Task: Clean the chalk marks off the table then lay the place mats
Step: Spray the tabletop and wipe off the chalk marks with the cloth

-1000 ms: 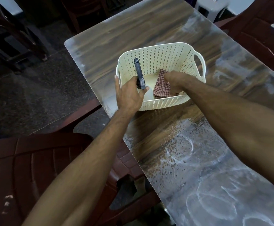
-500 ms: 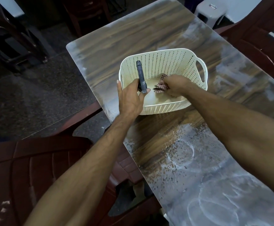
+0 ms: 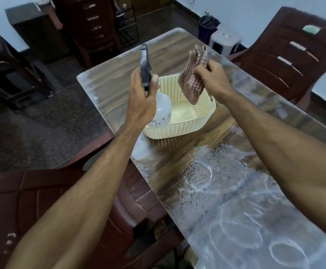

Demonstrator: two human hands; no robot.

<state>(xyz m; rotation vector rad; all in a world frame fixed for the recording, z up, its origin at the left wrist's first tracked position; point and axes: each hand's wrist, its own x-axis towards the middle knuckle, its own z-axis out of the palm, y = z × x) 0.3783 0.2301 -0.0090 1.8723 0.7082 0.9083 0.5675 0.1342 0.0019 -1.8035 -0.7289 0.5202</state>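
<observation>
Cleaning step starting: left hand (image 3: 141, 105) grips spray bottle (image 3: 162, 107), right hand (image 3: 213, 80) grips cloth (image 3: 194, 78). Next: spray chalk marks (image 3: 235, 230) on worktop (image 3: 177, 55).

The cloth (image 3: 192, 78) is red-and-white checked; the spray bottle (image 3: 163, 107) is clear with a black head. The basket (image 3: 187, 121) is cream.

No legible text. Small dark print on label of spray bottle (image 3: 163, 111), too blurred to read. Logo/mark on top of grey stool (image 3: 226, 38) beyond table, unreadable too. Green sticker on chair back (image 3: 311, 29), no readable writing. Chalk marks (image 3: 255, 230) on table: loops & scribbles, no letters or nos.
</observation>
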